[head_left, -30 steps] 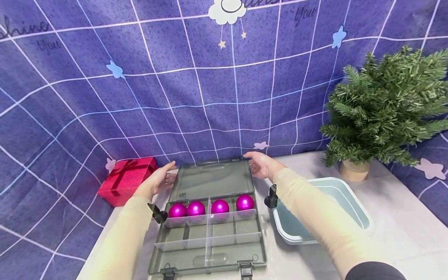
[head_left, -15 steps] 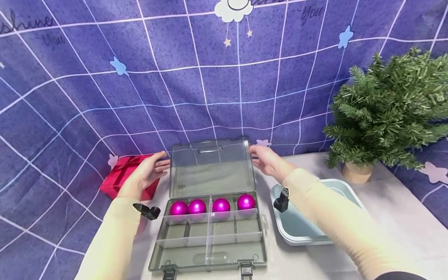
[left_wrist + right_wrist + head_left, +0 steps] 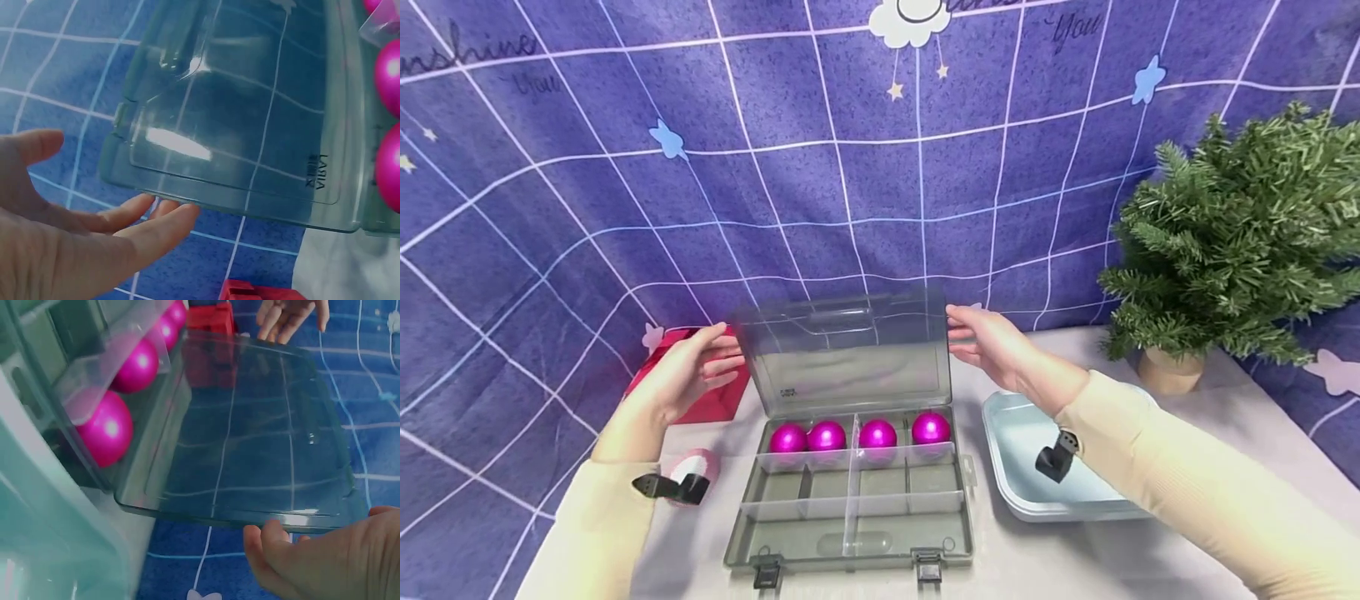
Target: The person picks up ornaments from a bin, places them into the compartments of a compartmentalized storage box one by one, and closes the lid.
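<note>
A see-through grey divided storage box [image 3: 850, 533] lies on the table with its hinged lid [image 3: 850, 358] tilted up at the back. Several shiny magenta balls [image 3: 877, 434] sit in its rear row of compartments; the front compartments hold none. At the lid's left edge is my left hand [image 3: 688, 367], its straight fingertips right at the rim in the left wrist view. Opposite, my right hand [image 3: 1000, 350] has its extended fingers against the lid's right edge. Two black latches [image 3: 928, 569] hang at the box's front.
Behind my left hand stands a red gift box [image 3: 718, 404]. A small pink and white round object [image 3: 694, 467] lies near my left wrist. On the right are a pale blue basin [image 3: 1011, 467] and a small artificial fir tree [image 3: 1240, 242]. A patterned blue cloth [image 3: 880, 192] hangs behind.
The lid has swung up from lying nearly flat at the back to a steep tilt. Both hands have risen with it along its sides and come toward me.
</note>
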{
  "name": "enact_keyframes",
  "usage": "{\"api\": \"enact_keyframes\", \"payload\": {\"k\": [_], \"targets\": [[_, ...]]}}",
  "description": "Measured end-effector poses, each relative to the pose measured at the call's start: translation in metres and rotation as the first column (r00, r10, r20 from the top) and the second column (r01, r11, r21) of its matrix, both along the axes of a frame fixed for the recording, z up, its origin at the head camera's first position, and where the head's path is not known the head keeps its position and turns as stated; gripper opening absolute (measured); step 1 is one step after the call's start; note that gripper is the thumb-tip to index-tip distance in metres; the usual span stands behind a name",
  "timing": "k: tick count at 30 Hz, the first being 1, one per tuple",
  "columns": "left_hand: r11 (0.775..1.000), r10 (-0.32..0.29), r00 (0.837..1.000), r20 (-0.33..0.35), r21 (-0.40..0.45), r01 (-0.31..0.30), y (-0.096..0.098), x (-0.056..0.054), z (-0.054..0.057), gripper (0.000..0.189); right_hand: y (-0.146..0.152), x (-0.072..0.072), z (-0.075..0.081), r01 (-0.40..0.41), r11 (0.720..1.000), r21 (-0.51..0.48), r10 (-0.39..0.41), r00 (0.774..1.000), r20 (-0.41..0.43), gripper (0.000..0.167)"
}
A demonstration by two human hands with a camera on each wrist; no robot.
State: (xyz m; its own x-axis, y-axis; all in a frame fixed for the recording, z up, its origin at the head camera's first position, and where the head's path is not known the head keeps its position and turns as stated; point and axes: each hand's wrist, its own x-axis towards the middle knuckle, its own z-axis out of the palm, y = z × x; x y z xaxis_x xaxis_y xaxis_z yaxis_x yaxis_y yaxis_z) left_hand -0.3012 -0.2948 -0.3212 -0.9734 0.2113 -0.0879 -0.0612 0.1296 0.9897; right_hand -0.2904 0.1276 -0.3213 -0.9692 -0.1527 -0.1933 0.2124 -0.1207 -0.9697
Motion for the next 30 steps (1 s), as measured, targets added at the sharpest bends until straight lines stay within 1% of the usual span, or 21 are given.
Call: {"api": "enact_keyframes", "payload": {"k": [4, 7, 9, 11, 14, 16, 18, 21, 23, 25, 27, 28, 30], "targets": [[0.995, 0.036, 0.999, 0.006, 0.094, -0.037, -0.002, 0.019, 0.0, 0.041, 0.002, 0.019, 0.001, -0.018, 0.999, 0.027, 0.019, 0.999, -0.051, 0.056], [0.991, 0.043, 0.999, -0.008, 0.124, -0.042, -0.003, 0.037, -0.004, 0.03, 0.001, 0.035, -0.002, -0.045, 0.997, 0.07, 0.051, 0.995, -0.085, 0.054], [0.993, 0.033, 0.999, -0.043, 0.111, -0.028, -0.005, 0.048, -0.009, 0.024, 0.002, 0.047, -0.004, -0.076, 0.993, 0.091, 0.085, 0.991, -0.101, 0.054], [0.995, 0.017, 0.997, -0.076, 0.102, -0.009, -0.008, 0.06, -0.014, 0.022, 0.004, 0.058, -0.005, -0.111, 0.988, 0.105, 0.123, 0.986, -0.113, 0.056], [0.996, -0.009, 0.993, -0.121, 0.09, 0.02, -0.012, 0.077, -0.024, 0.024, 0.008, 0.076, -0.008, -0.153, 0.982, 0.112, 0.166, 0.98, -0.11, 0.058], [0.996, -0.025, 0.989, -0.145, 0.08, 0.037, -0.015, 0.088, -0.031, 0.025, 0.011, 0.087, -0.01, -0.179, 0.974, 0.137, 0.195, 0.975, -0.108, 0.06], [0.997, -0.029, 0.986, -0.166, 0.064, 0.04, -0.017, 0.099, -0.038, 0.027, 0.013, 0.097, -0.014, -0.194, 0.967, 0.166, 0.213, 0.971, -0.105, 0.063], [0.999, -0.035, 0.98, -0.197, 0.002, 0.036, -0.019, 0.117, -0.049, 0.033, 0.016, 0.109, -0.021, -0.216, 0.956, 0.198, 0.238, 0.966, -0.098, 0.063], [0.997, -0.035, 0.977, -0.211, -0.07, 0.021, -0.02, 0.127, -0.057, 0.035, 0.017, 0.116, -0.028, -0.235, 0.954, 0.187, 0.253, 0.964, -0.077, 0.061], [0.99, -0.035, 0.978, -0.207, -0.14, 0.005, -0.019, 0.135, -0.066, 0.034, 0.019, 0.123, -0.036, -0.265, 0.95, 0.163, 0.276, 0.96, -0.048, 0.058], [0.982, -0.05, 0.984, -0.172, -0.188, 0.017, -0.019, 0.141, -0.075, 0.035, 0.021, 0.129, -0.046, -0.289, 0.949, 0.129, 0.293, 0.956, -0.013, 0.056], [0.98, -0.061, 0.987, -0.147, -0.198, 0.031, -0.019, 0.143, -0.079, 0.037, 0.022, 0.131, -0.051, -0.297, 0.948, 0.11, 0.299, 0.954, -0.002, 0.055], [0.982, -0.097, 0.991, -0.09, -0.169, 0.081, -0.021, 0.147, -0.087, 0.043, 0.023, 0.136, -0.06, -0.312, 0.947, 0.079, 0.312, 0.95, 0.011, 0.054]]}}
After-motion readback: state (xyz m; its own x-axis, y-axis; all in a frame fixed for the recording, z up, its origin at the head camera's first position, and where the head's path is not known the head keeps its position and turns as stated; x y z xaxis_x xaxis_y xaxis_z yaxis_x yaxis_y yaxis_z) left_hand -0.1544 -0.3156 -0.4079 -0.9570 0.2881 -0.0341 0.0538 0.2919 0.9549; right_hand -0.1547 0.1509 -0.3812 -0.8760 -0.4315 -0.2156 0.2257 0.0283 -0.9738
